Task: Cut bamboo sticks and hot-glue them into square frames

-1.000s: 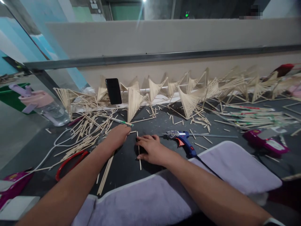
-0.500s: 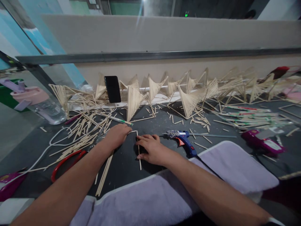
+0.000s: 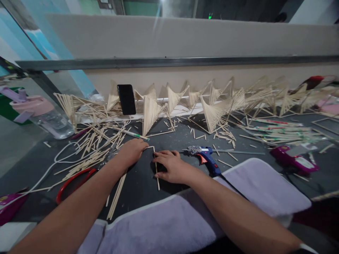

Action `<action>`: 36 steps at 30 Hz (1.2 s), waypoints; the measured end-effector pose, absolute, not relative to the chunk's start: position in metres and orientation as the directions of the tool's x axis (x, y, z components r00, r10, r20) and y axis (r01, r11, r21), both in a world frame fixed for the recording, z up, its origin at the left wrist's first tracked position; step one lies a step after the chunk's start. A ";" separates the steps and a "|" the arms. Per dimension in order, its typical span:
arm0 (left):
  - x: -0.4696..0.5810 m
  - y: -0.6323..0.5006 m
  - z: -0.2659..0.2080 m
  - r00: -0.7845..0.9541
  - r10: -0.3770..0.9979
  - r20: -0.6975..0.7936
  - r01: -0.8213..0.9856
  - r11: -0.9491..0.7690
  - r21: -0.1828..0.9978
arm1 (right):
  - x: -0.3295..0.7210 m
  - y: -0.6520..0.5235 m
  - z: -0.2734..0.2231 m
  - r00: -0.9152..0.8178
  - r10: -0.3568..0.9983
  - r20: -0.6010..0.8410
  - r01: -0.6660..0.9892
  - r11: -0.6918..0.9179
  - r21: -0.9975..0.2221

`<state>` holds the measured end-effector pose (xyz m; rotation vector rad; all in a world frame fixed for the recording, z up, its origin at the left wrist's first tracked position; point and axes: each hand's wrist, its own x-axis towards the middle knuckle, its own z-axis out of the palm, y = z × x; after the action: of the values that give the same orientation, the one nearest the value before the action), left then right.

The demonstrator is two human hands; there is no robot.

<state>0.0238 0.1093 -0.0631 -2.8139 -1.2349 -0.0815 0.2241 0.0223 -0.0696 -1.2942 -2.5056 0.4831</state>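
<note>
Two thin wooden sticks meet at a corner on the dark tabletop. My left hand (image 3: 134, 152) is closed on the far stick (image 3: 150, 147), whose left part is hidden under the fingers. Along the near stick (image 3: 158, 181), which points toward me, my right hand (image 3: 169, 167) presses with fingertips and thumb, holding it against the table. A blue glue gun (image 3: 206, 157) with an orange trigger lies to the right of my right hand, its nozzle pointing left. Beneath my left forearm, several loose sticks (image 3: 116, 197) lie side by side.
Red-handled scissors (image 3: 65, 187) lie left among piled sticks. Fanned stick models (image 3: 150, 116) line the back, near an upright phone (image 3: 126, 100). A water bottle (image 3: 50, 114) stands at left. A purple tool (image 3: 292, 160) lies right; a lilac cloth (image 3: 169, 222) covers the front edge.
</note>
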 end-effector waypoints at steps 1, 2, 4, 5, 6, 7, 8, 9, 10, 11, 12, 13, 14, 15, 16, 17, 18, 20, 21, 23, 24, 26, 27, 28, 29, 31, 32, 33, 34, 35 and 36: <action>0.023 0.109 -0.063 0.680 0.729 0.071 0.733 -0.679 -0.045 | 0.224 0.022 -0.069 -0.559 0.824 0.096 0.732 0.544 -0.410; 0.023 0.110 -0.063 0.682 0.728 0.066 0.731 -0.681 -0.047 | 0.224 0.022 -0.069 -0.559 0.823 0.101 0.733 0.548 -0.404; 0.022 0.111 -0.064 0.686 0.725 0.064 0.728 -0.684 -0.051 | 0.225 0.021 -0.068 -0.566 0.816 0.116 0.729 0.561 -0.392; 0.022 0.111 -0.064 0.689 0.722 0.064 0.725 -0.686 -0.056 | 0.226 0.021 -0.068 -0.568 0.814 0.124 0.727 0.567 -0.387; 0.022 0.111 -0.064 0.692 0.719 0.063 0.722 -0.689 -0.062 | 0.226 0.021 -0.067 -0.566 0.813 0.135 0.727 0.569 -0.384; 0.022 0.112 -0.064 0.696 0.715 0.062 0.718 -0.693 -0.065 | 0.227 0.022 -0.066 -0.557 0.817 0.149 0.728 0.567 -0.386; 0.022 0.112 -0.064 0.702 0.710 0.059 0.713 -0.698 -0.067 | 0.227 0.023 -0.066 -0.541 0.824 0.169 0.730 0.560 -0.392; 0.022 0.111 -0.063 0.708 0.704 0.059 0.707 -0.704 -0.069 | 0.228 0.024 -0.065 -0.514 0.835 0.196 0.734 0.547 -0.402; 0.022 0.111 -0.063 0.712 0.699 0.063 0.702 -0.708 -0.071 | 0.228 0.026 -0.063 -0.480 0.848 0.226 0.739 0.530 -0.417; 0.022 0.111 -0.063 0.716 0.695 0.070 0.698 -0.712 -0.072 | 0.229 0.028 -0.061 -0.442 0.859 0.258 0.740 0.512 -0.436; 0.022 0.112 -0.063 0.718 0.692 0.079 0.696 -0.714 -0.075 | 0.230 0.029 -0.058 -0.401 0.871 0.285 0.740 0.491 -0.459; 0.022 0.112 -0.063 0.719 0.689 0.089 0.695 -0.715 -0.080 | 0.232 0.031 -0.054 -0.354 0.883 0.309 0.741 0.466 -0.484; 0.021 0.113 -0.063 0.723 0.685 0.095 0.691 -0.718 -0.083 | 0.236 0.031 -0.048 -0.302 0.893 0.333 0.742 0.440 -0.506; 0.021 0.113 -0.064 0.728 0.679 0.095 0.685 -0.723 -0.086 | 0.240 0.031 -0.041 -0.253 0.900 0.354 0.745 0.415 -0.522; 0.020 0.114 -0.064 0.736 0.671 0.092 0.677 -0.730 -0.087 | 0.247 0.029 -0.034 -0.205 0.905 0.373 0.752 0.389 -0.531; 0.020 0.115 -0.064 0.743 0.663 0.084 0.669 -0.738 -0.088 | 0.255 0.026 -0.026 -0.165 0.905 0.392 0.767 0.368 -0.525; 0.019 0.116 -0.063 0.749 0.658 0.075 0.662 -0.745 -0.086 | 0.265 0.023 -0.018 -0.155 0.907 0.390 0.788 0.352 -0.506; 0.018 0.116 -0.061 0.748 0.661 0.058 0.663 -0.745 -0.074 | 0.289 0.015 -0.009 -0.123 0.933 0.339 0.856 0.273 -0.438; 0.018 0.116 -0.060 0.743 0.667 0.055 0.669 -0.740 -0.070 | 0.302 0.011 -0.009 -0.100 0.953 0.287 0.898 0.211 -0.387; 0.018 0.115 -0.058 0.734 0.677 0.049 0.679 -0.731 -0.066 | 0.326 0.005 -0.017 0.018 0.983 0.183 0.962 0.033 -0.272; 0.017 0.115 -0.057 0.731 0.681 0.047 0.683 -0.727 -0.071 | 0.337 0.003 -0.025 0.075 0.990 0.121 0.973 -0.046 -0.227; 0.017 0.114 -0.056 0.726 0.687 0.039 0.687 -0.721 -0.087 | 0.352 0.001 -0.044 0.137 0.991 0.007 0.971 -0.133 -0.197; 0.017 0.114 -0.056 0.721 0.692 0.038 0.692 -0.716 -0.096 | 0.357 0.001 -0.052 0.156 0.987 -0.028 0.967 -0.158 -0.199; 0.017 0.114 -0.056 0.720 0.693 0.041 0.693 -0.713 -0.107 | 0.360 0.001 -0.058 0.164 0.985 -0.044 0.963 -0.170 -0.208; 0.017 0.114 -0.056 0.721 0.691 0.047 0.691 -0.713 -0.118 | 0.361 0.002 -0.063 0.171 0.983 -0.063 0.959 -0.181 -0.220; 0.017 0.114 -0.057 0.732 0.679 0.064 0.680 -0.721 -0.130 | 0.363 0.004 -0.065 0.175 0.976 -0.126 0.943 -0.203 -0.265; 0.016 0.114 -0.058 0.737 0.673 0.071 0.675 -0.726 -0.132 | 0.364 0.006 -0.063 0.175 0.969 -0.176 0.929 -0.222 -0.298; 0.016 0.114 -0.058 0.740 0.669 0.075 0.672 -0.728 -0.133 | 0.365 0.006 -0.061 0.169 0.958 -0.230 0.910 -0.242 -0.337; 0.016 0.114 -0.059 0.740 0.668 0.076 0.672 -0.729 -0.133 | 0.366 0.006 -0.059 0.161 0.945 -0.284 0.884 -0.266 -0.385; 0.016 0.114 -0.059 0.738 0.671 0.074 0.674 -0.727 -0.135 | 0.367 0.005 -0.057 0.153 0.932 -0.327 0.846 -0.295 -0.445; 0.016 0.114 -0.059 0.734 0.676 0.073 0.678 -0.722 -0.138 | 0.369 0.004 -0.056 0.151 0.921 -0.360 0.792 -0.331 -0.514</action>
<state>0.0156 0.1141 -0.0592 -2.7785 -1.0923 -0.0253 0.3688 0.0038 -0.0555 -2.2199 -1.6818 0.9348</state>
